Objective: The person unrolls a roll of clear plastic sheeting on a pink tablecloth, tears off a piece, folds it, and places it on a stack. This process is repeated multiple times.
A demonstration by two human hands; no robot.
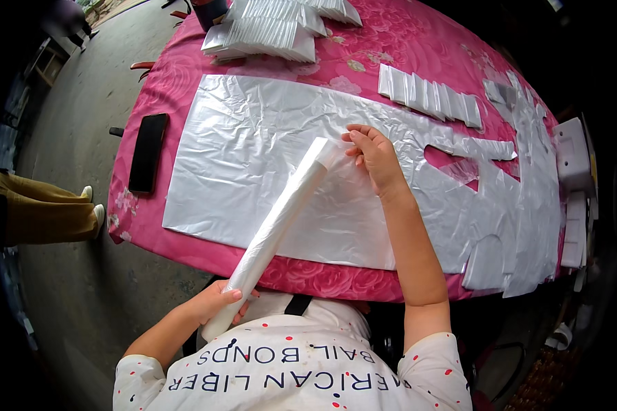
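Observation:
A long, narrow roll of translucent white plastic film [281, 209] slants up from my lap over the table edge. My left hand [223, 301] is wrapped around its lower end. At the upper end, a thin loose flap of film [334, 152] reaches toward my right hand [371, 154]. The fingers of that hand are curled in a pinch on the flap's edge, though the clear film is hard to make out there. Beneath both lies a stack of flat white plastic bags [247, 137], wrinkled and spread across the table, with cut-out handle shapes at the right.
A pink flowered tablecloth [288, 274] covers the table. A black phone [149, 152] lies at the left. Folded white bundles [267, 34] sit at the far side, with a smaller row [428, 96] at right. Another person's legs [48, 209] show at left.

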